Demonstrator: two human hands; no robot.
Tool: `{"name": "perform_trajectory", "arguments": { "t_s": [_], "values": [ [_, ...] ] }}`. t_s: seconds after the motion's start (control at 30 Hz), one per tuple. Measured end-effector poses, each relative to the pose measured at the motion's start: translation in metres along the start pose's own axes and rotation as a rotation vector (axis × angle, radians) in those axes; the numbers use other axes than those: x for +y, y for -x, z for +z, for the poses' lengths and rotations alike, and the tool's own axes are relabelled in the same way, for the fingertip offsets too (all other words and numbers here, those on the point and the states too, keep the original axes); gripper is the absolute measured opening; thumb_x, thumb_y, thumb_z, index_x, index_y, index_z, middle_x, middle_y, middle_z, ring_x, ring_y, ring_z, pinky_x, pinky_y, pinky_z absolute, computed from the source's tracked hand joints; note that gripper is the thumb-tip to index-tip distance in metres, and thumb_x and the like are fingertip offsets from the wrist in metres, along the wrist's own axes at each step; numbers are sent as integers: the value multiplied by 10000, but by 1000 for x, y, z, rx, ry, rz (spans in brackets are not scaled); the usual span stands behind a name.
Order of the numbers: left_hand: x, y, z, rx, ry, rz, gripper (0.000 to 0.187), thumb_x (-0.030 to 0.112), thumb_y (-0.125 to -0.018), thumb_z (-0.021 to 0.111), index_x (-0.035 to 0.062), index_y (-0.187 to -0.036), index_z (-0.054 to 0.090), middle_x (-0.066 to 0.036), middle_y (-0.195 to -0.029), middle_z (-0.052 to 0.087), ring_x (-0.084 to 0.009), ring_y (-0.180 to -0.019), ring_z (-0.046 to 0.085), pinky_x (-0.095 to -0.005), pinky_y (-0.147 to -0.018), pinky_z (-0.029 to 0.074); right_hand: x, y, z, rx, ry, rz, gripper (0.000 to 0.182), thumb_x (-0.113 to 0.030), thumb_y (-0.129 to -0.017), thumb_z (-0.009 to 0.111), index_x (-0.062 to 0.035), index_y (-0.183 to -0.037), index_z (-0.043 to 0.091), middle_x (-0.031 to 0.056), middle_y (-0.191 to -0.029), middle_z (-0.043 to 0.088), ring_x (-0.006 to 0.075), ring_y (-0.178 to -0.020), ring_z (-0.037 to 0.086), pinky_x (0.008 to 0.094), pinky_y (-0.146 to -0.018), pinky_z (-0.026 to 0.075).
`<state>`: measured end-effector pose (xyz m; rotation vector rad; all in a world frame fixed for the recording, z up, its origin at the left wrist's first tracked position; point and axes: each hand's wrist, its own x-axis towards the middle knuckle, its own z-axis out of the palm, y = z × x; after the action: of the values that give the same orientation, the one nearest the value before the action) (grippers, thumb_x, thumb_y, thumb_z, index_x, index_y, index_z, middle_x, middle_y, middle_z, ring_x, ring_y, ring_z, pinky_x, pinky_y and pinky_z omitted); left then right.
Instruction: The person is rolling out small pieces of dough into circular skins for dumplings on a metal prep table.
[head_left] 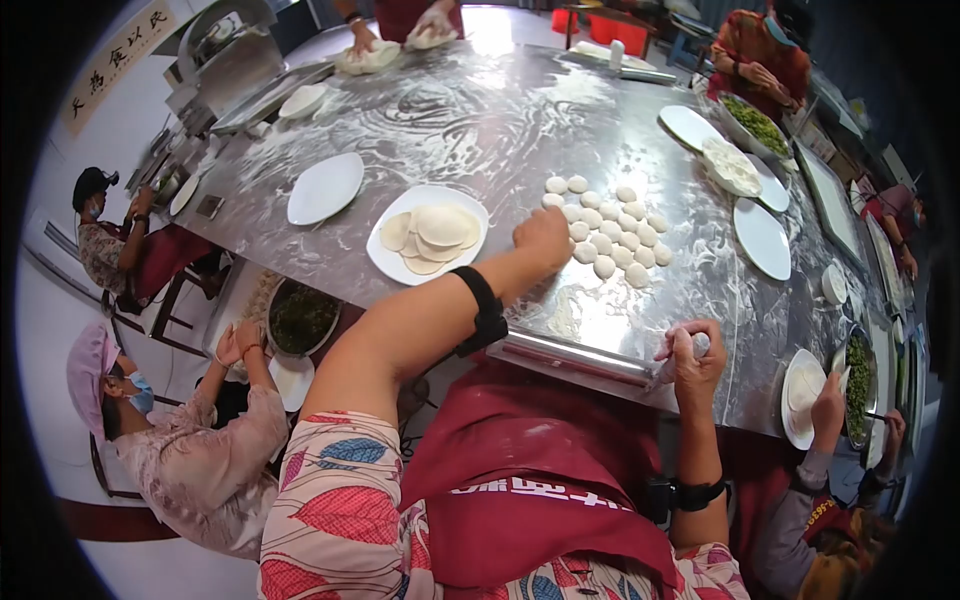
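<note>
My left hand (544, 238) reaches over the metal table, its fingers curled down at the left side of a cluster of small round dough pieces (620, 241). What its fingertips hold, if anything, is hidden. Near the table's front edge, my right hand (697, 358) is closed around a flour-dusted rolling pin (701, 345), with one pale, rounded end showing. Left of my left forearm, a white plate (384, 262) bears several flat, round dough wrappers (440, 226), overlapping in a pile.
Floured metal table (450, 130); white plates (326, 188) lie left and others (762, 240) right. A bowl of green filling (752, 127) stands far right. Co-workers sit at both sides; one (200, 450) is close on my left. Another person's hands press dough (368, 57) at the back.
</note>
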<state>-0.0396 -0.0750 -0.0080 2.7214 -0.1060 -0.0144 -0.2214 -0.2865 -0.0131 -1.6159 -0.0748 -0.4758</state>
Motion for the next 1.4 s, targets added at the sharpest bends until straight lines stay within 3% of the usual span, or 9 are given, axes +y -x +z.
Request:
{"name": "perform_trajectory", "arguments": {
  "t_s": [0.1,0.33,0.47,0.57,0.87,1.03,1.17,1.27,1.4],
  "values": [
    [-1,7,2,-103,28,-16,581,305,-737,725,-21,-1152,482,-220,-1030,631,-347,-982,627,-430,-834,498,-3,3,0,5,1,39,55,4,-897,540,-7,-924,494,73,-786,535,113,-579,547,240,-502,474],
    [-21,27,2,-43,-1,274,169,155,-714,655,26,-821,676,-182,-941,669,-343,-875,649,-408,-752,520,-8,13,-3,23,106,29,75,3,-886,563,-27,-927,508,44,-766,520,92,-549,535,229,-482,453],
    [-24,32,-9,-376,224,371,216,197,-711,720,16,-812,657,-129,-734,658,-223,-655,628,-335,-619,489,-1,13,-7,27,111,6,81,-19,-883,589,-31,-903,511,36,-728,530,88,-541,539,227,-469,440],
    [-14,45,5,-529,347,383,197,165,-726,708,7,-834,659,-109,-745,659,-193,-673,627,-326,-627,490,-5,11,-5,36,124,9,90,-42,-887,597,-37,-869,509,29,-645,537,86,-506,532,226,-453,428],
    [28,51,26,-520,254,463,130,127,-719,679,42,-818,674,-102,-760,667,-203,-685,624,-334,-647,478,11,-56,19,83,124,9,158,-101,-883,623,-37,-852,482,10,-551,508,59,-456,493,231,-383,355],
    [17,54,21,-496,96,581,134,155,-700,699,54,-781,663,-116,-759,665,-244,-737,634,-361,-667,479,15,-15,2,136,242,-33,141,-85,-884,616,-55,-858,481,28,-571,544,71,-466,529,226,-390,387],
    [7,58,27,-458,284,298,140,164,-711,684,36,-745,637,-124,-737,652,-243,-735,632,-369,-666,481,16,0,3,158,234,-73,144,-88,-869,628,-45,-855,491,45,-579,558,94,-444,523,242,-392,393],
    [28,61,13,-519,172,298,148,161,-733,668,23,-772,629,-137,-750,648,-248,-736,630,-374,-664,484,23,-54,15,162,317,-55,156,-99,-856,639,-35,-841,497,59,-551,548,111,-434,520,260,-400,396],
    [29,54,22,-411,204,497,145,140,-758,648,24,-842,627,-159,-792,647,-288,-750,625,-370,-687,487,19,-60,18,145,381,-16,158,-113,-848,643,-34,-846,506,71,-567,559,123,-445,528,274,-410,405]
  ]
}}
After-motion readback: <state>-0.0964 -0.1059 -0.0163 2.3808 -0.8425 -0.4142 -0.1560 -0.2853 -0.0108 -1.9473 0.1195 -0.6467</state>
